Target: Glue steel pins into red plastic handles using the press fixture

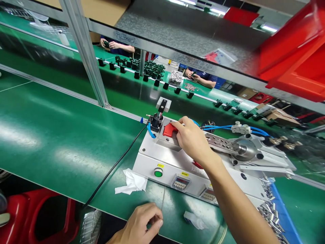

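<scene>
My right hand [191, 137] reaches over a grey bench machine [149, 154]. Its thumb and index finger grip a red, angular plastic part [168, 129] at the metal fixture block [169, 144]; the other fingertips are hidden behind the hand. Just left of the part stands a black cylinder clamp [157, 119] with a pale block on top. Low in the view, at the bench's front edge, my left hand [143, 222] is curled, thumb and fingertips together, and I see nothing in it. Under my right forearm another red piece [197, 165] shows in part.
The machine's front has a green button [158, 172] and counters [180, 183]. A white tissue [132, 182] and a small plastic bag [195, 219] lie before it. Metal pins fill a blue tray [285, 211] at right. Co-workers' hands [199, 78] work beyond the metal frame [85, 51].
</scene>
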`<state>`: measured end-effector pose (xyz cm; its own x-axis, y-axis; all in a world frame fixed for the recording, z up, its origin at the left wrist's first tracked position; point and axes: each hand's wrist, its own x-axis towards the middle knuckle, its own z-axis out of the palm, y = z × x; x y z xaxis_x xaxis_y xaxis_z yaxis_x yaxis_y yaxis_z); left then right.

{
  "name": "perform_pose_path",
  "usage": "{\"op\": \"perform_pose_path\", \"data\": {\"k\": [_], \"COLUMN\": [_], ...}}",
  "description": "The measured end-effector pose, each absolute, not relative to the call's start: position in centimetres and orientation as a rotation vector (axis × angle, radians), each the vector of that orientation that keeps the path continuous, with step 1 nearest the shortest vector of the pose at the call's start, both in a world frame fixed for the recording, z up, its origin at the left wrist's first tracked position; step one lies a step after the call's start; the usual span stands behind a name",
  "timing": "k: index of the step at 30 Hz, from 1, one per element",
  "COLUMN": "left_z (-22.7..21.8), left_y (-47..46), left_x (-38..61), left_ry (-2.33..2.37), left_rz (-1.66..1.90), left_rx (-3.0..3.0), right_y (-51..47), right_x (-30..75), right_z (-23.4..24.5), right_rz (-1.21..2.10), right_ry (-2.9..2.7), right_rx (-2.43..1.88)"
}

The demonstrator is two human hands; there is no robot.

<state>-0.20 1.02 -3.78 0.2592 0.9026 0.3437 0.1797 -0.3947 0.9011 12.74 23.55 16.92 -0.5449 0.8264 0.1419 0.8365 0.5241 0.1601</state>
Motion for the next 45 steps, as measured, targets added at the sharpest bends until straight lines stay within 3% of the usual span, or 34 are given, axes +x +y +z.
{"op": "perform_pose_path", "data": {"k": [12,32,38,45], "left_z": [-3.7,-3.7,-3.7,-3.8], "left_y": [0.9,0.6,0.6,0.7], "left_x": [-0.2,-0.1,-0.1,0.0], "left_ry": [0.998,1.028,1.029,1.011], "left_rz": [1.193,1.173,1.166,1.187], "left_rx": [1.778,1.804,1.789,1.798], "right_y": [22.8,22.3,23.0,23.7], "right_x": [11.9,12.9,15.0,18.5], "right_z": [17.2,18.2,17.9,18.0], "right_rz": [-0.375,-0.193,-0.005,-0.043], "right_ry": [-2.694,-2.637,-2.511,-2.301], "right_rx": [-1.544,-1.552,-1.313,-1.281]}}
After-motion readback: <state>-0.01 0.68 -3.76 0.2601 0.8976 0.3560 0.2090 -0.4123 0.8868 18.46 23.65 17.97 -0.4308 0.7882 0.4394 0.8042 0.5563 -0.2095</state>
